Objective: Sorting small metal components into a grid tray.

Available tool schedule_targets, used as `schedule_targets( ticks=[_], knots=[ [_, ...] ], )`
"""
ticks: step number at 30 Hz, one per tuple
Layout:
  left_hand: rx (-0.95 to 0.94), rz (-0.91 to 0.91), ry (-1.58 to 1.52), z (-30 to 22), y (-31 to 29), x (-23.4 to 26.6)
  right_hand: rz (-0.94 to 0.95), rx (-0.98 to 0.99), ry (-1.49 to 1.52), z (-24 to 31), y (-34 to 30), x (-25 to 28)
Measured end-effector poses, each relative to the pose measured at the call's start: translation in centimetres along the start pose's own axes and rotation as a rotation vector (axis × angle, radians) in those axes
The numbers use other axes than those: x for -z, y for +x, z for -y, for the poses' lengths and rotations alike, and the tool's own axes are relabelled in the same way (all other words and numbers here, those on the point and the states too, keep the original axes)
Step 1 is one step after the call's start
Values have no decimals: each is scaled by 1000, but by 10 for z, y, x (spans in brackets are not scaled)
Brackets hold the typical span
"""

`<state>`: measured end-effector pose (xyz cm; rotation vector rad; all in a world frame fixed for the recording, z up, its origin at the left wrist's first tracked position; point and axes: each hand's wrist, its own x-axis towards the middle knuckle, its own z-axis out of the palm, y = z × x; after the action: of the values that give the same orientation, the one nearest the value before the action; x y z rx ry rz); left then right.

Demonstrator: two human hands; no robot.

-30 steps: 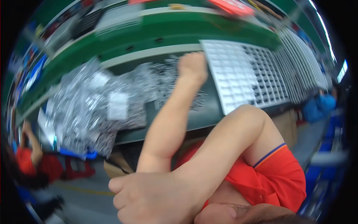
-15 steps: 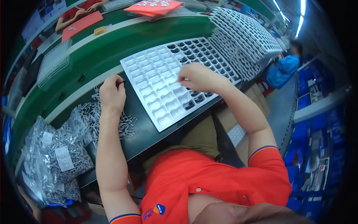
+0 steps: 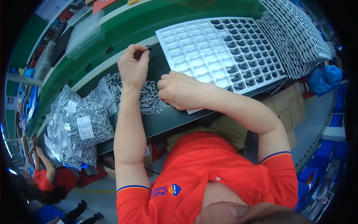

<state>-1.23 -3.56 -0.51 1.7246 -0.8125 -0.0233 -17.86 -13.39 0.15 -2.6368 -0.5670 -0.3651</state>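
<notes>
Your left hand (image 3: 133, 69) is up near the bench's far edge, thumb and forefinger pinched on a small dark piece (image 3: 149, 48), only its tip showing. Your right hand (image 3: 182, 90) is curled palm-down over the near left corner of the white tray (image 3: 196, 47); its fingertips are hidden, so you cannot tell whether it grips anything. The tray lies aslant on the bench (image 3: 160, 123), smooth, glossy and thin-rimmed, moulded into rows of rounded, waisted wells: bare white on its left side, dark curved pieces (image 3: 243, 58) seated in those on its right. Between and behind your wrists, a loose heap of metal links (image 3: 151, 100), dull grey, elongated wire loops, tangled together. Left of your forearm, clear plastic bags (image 3: 71, 112), crinkled and shiny, bulging with similar links. Two white rectangular labels (image 3: 85, 127) show on the bags, their print too small to read. Bench top dark and smooth, a green panel (image 3: 130, 33) rising behind. Right of the tray, stacked trays (image 3: 298, 41) with ridged, layered edges. Your red shirt (image 3: 209, 160) is soft cloth, with a blue-and-orange emblem (image 3: 174, 189) and blue lettering on the chest.
</notes>
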Motion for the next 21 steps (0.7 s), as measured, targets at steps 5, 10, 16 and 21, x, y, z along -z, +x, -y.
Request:
schedule_targets(
  ticks=[5, 10, 16, 21],
  knots=[
    [-70, 10, 35, 4, 0, 1, 108, 39, -140, 1, 13, -7],
    [-32, -17, -83, 2, 4, 3, 19, 16, 34, -4, 15, 6],
    [83, 65, -402, 4, 0, 1, -357, -438, 802, -45, 36, 31],
    [248, 137, -435, 1, -6, -3, -627, -548, 1246, -70, 40, 31]
  ],
)
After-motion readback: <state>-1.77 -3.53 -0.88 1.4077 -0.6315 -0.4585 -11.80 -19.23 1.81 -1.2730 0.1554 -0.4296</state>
